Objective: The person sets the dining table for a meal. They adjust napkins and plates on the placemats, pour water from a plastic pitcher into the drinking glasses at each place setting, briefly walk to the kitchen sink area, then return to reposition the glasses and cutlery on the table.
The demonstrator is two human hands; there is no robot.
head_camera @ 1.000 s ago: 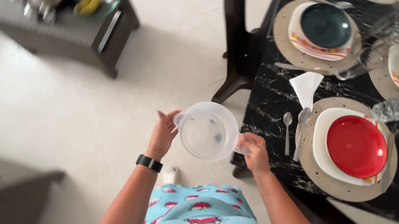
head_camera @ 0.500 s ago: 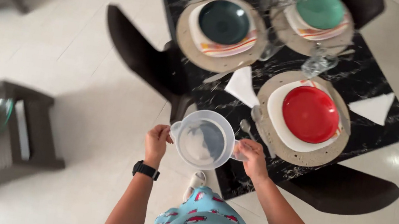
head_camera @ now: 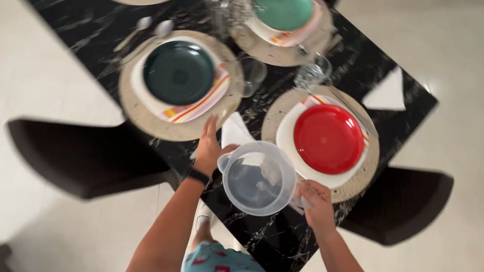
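Note:
I hold a clear plastic jug (head_camera: 258,179) over the near edge of a black marble table (head_camera: 349,75). My right hand (head_camera: 315,203) grips its handle on the right side. My left hand (head_camera: 210,147) steadies the jug's left rim near the spout, fingers stretched toward a white napkin (head_camera: 235,130). Just beyond the jug lies a red plate (head_camera: 329,139) on a white square plate and a round woven mat (head_camera: 359,176). A dark green plate (head_camera: 178,73) on its own mat lies to the left.
A light green plate (head_camera: 283,3) on a mat sits further back, with drinking glasses (head_camera: 312,73) between the settings. Another napkin (head_camera: 388,93) lies at the right. Dark chairs (head_camera: 86,156) stand left and right (head_camera: 405,201) of me on a pale tiled floor.
The view has swung over the table and I have stepped closer. The jug now hangs above the table's near edge instead of beside it; my left hand's fingers have opened out.

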